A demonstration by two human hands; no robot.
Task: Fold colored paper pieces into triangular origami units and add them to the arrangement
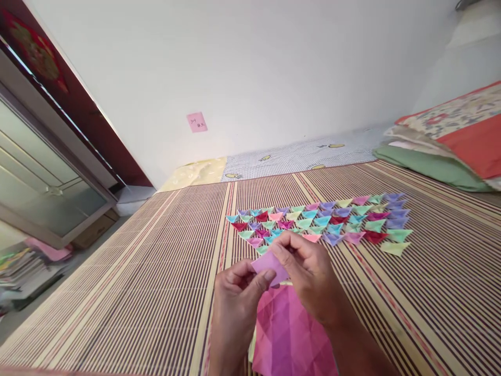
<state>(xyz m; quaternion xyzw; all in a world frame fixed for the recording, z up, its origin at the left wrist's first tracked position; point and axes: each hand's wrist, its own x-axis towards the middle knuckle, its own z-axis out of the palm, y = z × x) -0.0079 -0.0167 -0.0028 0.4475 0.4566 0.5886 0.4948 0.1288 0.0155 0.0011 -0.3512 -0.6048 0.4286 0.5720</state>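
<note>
A small piece of light purple paper point(270, 265) is pinched between both hands, just above the striped mat. My left hand point(238, 297) grips its lower left part, thumb on top. At its upper right edge, the thumb and fingers of my right hand point(305, 266) are closed on it. Under my wrists lies a larger creased sheet of pink and purple paper point(291, 334), with a pale yellow edge showing beneath. Beyond my hands, several rows of small folded paper pieces point(321, 221) in many colours are laid out; my right hand hides part of the nearest row.
The striped mat point(129, 282) covers the bed. Folded bedding point(438, 167) is piled at the right, and patterned cloth point(297, 154) runs along the wall. A pink note point(197, 122) is on the wall. Glass-panelled door point(43, 167) and stacked papers point(23, 271) stand at left.
</note>
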